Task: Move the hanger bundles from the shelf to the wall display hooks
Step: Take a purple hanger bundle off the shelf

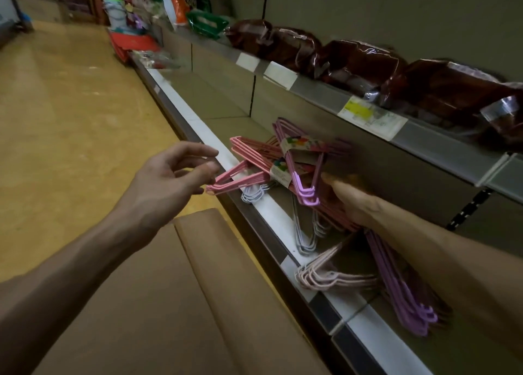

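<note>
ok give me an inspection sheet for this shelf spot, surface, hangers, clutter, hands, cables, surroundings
surface: grey metal lower shelf with a white front strip, bare toward the far end
job's things: pink wire hanger bundle with a paper band, its tip over the shelf edge; purple wire hanger bundle lying across it; pale pink wire hanger bundle and more purple hangers nearer the camera
clutter: white wire hangers under the pile
grippers: left hand open, fingers at the pink bundle's tip; right hand reaching into the pile, grip blurred
cables: nothing seen
surroundings: brown cardboard box below; dark brown wrapped packs on the upper shelf; yellow floor
</note>
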